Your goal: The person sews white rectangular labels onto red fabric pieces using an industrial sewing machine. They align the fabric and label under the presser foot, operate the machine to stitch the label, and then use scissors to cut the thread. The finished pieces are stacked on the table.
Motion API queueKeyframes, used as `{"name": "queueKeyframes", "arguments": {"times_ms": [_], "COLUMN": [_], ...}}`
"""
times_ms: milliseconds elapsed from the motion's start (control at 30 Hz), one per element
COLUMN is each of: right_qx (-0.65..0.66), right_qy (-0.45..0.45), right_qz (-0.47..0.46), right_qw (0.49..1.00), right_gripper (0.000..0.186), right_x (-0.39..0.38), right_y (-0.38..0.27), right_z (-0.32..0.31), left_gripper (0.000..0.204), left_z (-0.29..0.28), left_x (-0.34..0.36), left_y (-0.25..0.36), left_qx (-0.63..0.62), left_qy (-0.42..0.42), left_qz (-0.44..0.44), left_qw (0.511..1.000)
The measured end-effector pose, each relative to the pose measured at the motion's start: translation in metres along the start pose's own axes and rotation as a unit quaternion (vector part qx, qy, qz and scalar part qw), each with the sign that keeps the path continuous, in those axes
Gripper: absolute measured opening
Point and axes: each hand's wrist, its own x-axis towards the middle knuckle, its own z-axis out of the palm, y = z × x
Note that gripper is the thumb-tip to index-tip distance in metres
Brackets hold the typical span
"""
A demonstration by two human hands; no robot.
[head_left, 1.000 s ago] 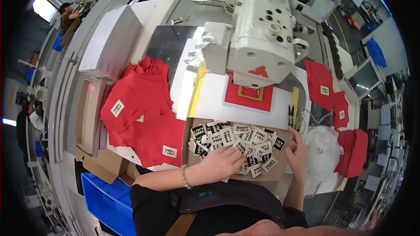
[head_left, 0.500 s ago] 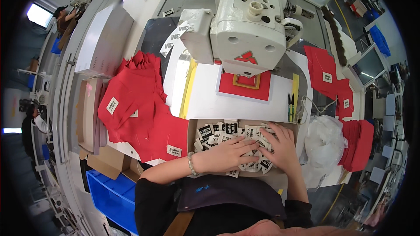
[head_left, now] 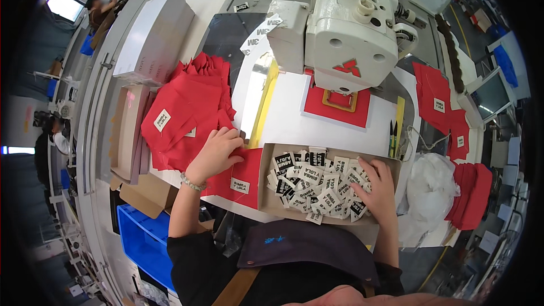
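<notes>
My left hand (head_left: 213, 156) rests on the near edge of a pile of red fabric pieces (head_left: 195, 99), its fingers bent and its thumb apart, with no piece visibly gripped. Several of these pieces carry a small pale label with dark print. My right hand (head_left: 378, 191) reaches into the right end of a shallow cardboard box (head_left: 266, 178), fingers spread over the loose labels. Black and white labels (head_left: 317, 184) fill the box in a jumbled heap. Whether a label lies under the right fingers is hidden.
A white sewing machine (head_left: 351, 28) stands ahead, with a red piece (head_left: 362, 110) under its yellow frame. Black-handled snips (head_left: 394, 136) lie right of it. Crumpled clear plastic (head_left: 428, 187) and red stacks (head_left: 470, 195) sit at right. A blue bin (head_left: 141, 241) stands lower left.
My left hand has left the labels in the box and moved left onto the red fabric. The right hand stays at the box's right end. The whole view has shifted slightly.
</notes>
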Motion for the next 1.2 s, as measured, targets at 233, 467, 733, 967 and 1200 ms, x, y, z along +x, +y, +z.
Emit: {"name": "queueKeyframes", "arguments": {"times_ms": [233,467,733,967,1200], "right_qx": [0.088,0.094,0.103,0.116,0.014], "right_qy": [0.002,-0.039,-0.092,-0.162,-0.163], "right_qz": [0.054,-0.026,-0.113,-0.132,-0.094], "right_qw": [0.995,0.995,0.984,0.971,0.982], "right_gripper": [0.043,0.025,0.015,0.016,0.025], "right_x": [-0.012,-0.019,-0.022,-0.011,-0.011], "right_y": [0.001,0.004,0.01,0.017,0.022], "right_z": [0.002,0.002,-0.006,-0.008,-0.014], "left_gripper": [0.013,0.013,0.029,0.036,0.04], "left_z": [-0.035,-0.066,-0.035,0.057,0.062], "left_x": [0.007,0.024,0.065,0.099,0.109], "left_y": [-0.001,-0.031,0.076,0.163,0.173], "left_qx": [-0.104,0.07,0.071,-0.018,0.079], "left_qy": [0.014,0.132,0.191,0.056,-0.016], "left_qz": [-0.052,-0.091,0.111,0.305,0.241], "left_qw": [0.993,0.985,0.973,0.951,0.967]}}
